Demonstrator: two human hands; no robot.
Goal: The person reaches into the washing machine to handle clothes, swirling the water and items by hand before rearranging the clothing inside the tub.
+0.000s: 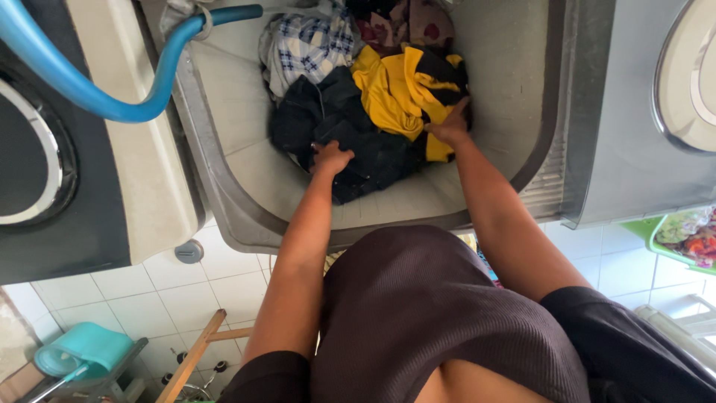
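A grey laundry sink (239, 134) holds a heap of clothes. My left hand (329, 158) grips a black garment (350, 130) near the front of the heap. My right hand (450, 127) clutches a yellow and black garment (395, 93) on the right side. Behind them lie a blue and white checked cloth (309, 43) and a dark floral cloth (403, 22).
A blue hose (89, 89) curves over the sink's left rim from a washing machine (82, 179). Another grey machine (641, 112) stands at the right. Below are white floor tiles (216, 291), a teal dustpan (82, 347), a wooden frame (195, 354) and a green basket (682, 235) of clothes.
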